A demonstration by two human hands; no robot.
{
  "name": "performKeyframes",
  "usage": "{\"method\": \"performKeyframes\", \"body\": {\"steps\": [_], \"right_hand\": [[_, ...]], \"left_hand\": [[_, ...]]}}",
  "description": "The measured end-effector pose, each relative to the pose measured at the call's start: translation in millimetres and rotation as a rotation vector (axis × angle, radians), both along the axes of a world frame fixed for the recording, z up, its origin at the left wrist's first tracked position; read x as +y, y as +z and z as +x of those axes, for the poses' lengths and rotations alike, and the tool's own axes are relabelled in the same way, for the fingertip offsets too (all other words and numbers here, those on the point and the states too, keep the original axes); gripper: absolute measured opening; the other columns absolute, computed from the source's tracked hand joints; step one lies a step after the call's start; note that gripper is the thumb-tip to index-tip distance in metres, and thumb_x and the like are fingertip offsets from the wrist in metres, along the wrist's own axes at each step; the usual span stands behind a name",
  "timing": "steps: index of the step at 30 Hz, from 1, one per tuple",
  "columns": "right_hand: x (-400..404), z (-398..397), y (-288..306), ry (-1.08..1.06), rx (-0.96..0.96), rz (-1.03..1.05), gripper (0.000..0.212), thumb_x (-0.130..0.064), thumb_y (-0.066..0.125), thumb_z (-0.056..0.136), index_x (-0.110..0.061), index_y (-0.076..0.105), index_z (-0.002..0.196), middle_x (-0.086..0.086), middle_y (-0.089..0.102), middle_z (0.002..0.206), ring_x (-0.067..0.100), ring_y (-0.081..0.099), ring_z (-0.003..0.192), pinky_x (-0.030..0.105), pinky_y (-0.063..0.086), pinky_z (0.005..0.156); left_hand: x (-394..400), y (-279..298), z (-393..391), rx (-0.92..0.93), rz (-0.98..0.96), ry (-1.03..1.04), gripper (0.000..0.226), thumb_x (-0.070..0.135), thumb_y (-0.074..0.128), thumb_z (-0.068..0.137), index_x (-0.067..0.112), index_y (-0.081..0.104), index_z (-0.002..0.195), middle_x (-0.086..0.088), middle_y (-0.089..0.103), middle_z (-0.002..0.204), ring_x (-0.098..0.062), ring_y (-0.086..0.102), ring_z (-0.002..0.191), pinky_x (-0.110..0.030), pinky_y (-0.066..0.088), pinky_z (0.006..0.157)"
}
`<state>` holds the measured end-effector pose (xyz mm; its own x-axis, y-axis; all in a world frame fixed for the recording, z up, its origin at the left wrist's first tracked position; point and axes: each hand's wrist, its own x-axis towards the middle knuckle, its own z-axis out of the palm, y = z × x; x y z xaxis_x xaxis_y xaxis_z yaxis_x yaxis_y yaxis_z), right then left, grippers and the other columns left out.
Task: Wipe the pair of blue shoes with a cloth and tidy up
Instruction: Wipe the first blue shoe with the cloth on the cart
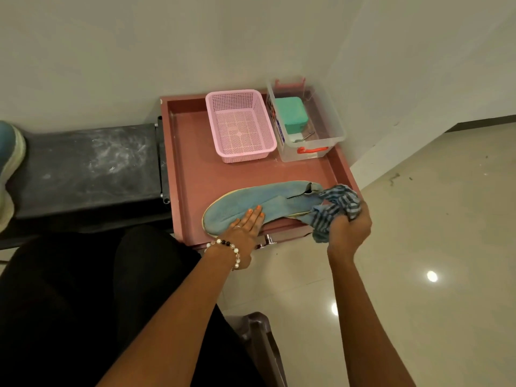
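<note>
Pressing blue shoe with flat left hand, right hand gripping checked cloth

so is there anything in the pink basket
No, the pink basket on the tray shows only its own perforated floor, with nothing lying inside it.

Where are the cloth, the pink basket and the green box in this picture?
cloth (336,208), head view, on its bunched striped folds.
pink basket (240,127), head view, on its mesh floor.
green box (290,113), head view, on its lid.
</note>
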<state>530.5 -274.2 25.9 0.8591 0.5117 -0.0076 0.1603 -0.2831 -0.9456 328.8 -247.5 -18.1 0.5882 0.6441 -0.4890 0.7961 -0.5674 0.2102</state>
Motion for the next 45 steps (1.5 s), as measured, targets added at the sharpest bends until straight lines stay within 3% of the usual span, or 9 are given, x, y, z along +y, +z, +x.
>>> {"method": "performKeyframes", "body": {"steps": [3,10,13,17,21,25,32,40,45], "right_hand": [[7,-17,-14,0.294,-0.215,-0.066,0.045,0.008,0.051,0.079,-0.009,0.059,0.12,0.002,0.065,0.106,0.014,0.062,0.095,0.022,0.051,0.086],[13,-39,-55,0.707,-0.858,-0.534,0.052,0.007,0.051,0.064,0.005,0.062,0.115,0.027,0.055,0.128,0.041,0.047,0.126,0.058,0.027,0.107],[15,-31,-46,0.784,-0.723,-0.456,0.048,0.003,0.049,0.059,0.002,0.068,0.104,0.022,0.066,0.112,0.039,0.058,0.113,0.053,0.038,0.102],[9,3,-2,0.912,-0.038,-0.3,0.04,0.01,0.047,0.075,-0.011,0.069,0.101,0.007,0.071,0.096,0.014,0.067,0.088,0.029,0.053,0.079],[-4,21,9,0.286,0.112,-0.222,0.035,0.011,0.046,0.079,-0.008,0.068,0.098,0.006,0.069,0.094,0.022,0.065,0.091,0.031,0.054,0.073],[-3,10,1,-0.016,-0.182,-0.075,0.046,0.011,0.047,0.07,-0.002,0.06,0.112,0.01,0.058,0.107,0.026,0.057,0.099,0.035,0.051,0.086],[5,-16,-55,0.835,-1.117,-0.457,0.045,-0.009,0.034,0.08,-0.002,0.064,0.112,0.014,0.06,0.115,0.031,0.05,0.114,0.06,0.031,0.105],[17,-9,-35,1.054,-0.741,-0.355,0.046,-0.004,0.047,0.063,-0.008,0.069,0.103,0.01,0.071,0.097,0.031,0.063,0.096,0.048,0.028,0.11],[17,16,-30,0.999,-1.417,-0.424,0.029,-0.007,0.054,0.078,-0.013,0.071,0.101,0.001,0.071,0.096,0.02,0.065,0.095,0.057,0.008,0.114]], "left_hand": [[0,2,-5,0.033,0.011,-0.016,0.091,0.014,0.051,0.089,0.006,-0.018,0.148,-0.009,-0.027,0.155,-0.023,-0.014,0.146,-0.038,0.011,0.12],[8,17,5,-0.061,0.097,0.107,0.066,0.003,0.042,0.095,0.004,0.008,0.151,-0.01,-0.002,0.16,-0.023,0.01,0.147,-0.037,0.03,0.111],[8,18,12,-0.111,0.16,0.13,0.064,0.006,0.04,0.097,0.002,0.007,0.151,-0.013,0.002,0.16,-0.027,0.008,0.147,-0.036,0.02,0.116],[6,17,26,-0.119,0.218,0.016,0.071,0.014,0.041,0.097,-0.001,-0.004,0.15,-0.016,-0.009,0.158,-0.028,-0.007,0.147,-0.034,-0.002,0.118],[1,12,36,-0.122,0.228,-0.005,0.073,0.019,0.039,0.098,0.004,-0.009,0.15,-0.013,-0.017,0.158,-0.027,-0.015,0.146,-0.039,-0.006,0.118],[0,5,37,-0.064,0.134,0.044,0.085,0.027,0.049,0.096,0.008,-0.015,0.15,-0.007,-0.022,0.157,-0.022,-0.018,0.145,-0.038,-0.009,0.116],[-5,8,38,-0.08,0.143,0.078,0.071,0.006,0.034,0.097,0.008,-0.013,0.15,-0.006,-0.023,0.157,-0.021,-0.018,0.145,-0.039,-0.009,0.116],[-9,3,39,-0.056,0.158,0.068,0.084,0.007,0.047,0.089,0.005,-0.011,0.15,-0.011,-0.025,0.155,-0.025,-0.02,0.145,-0.04,-0.009,0.116],[-9,2,38,-0.05,0.156,0.088,0.088,0.006,0.047,0.089,0.007,-0.018,0.149,-0.008,-0.029,0.154,-0.022,-0.021,0.144,-0.038,-0.008,0.116]]}}
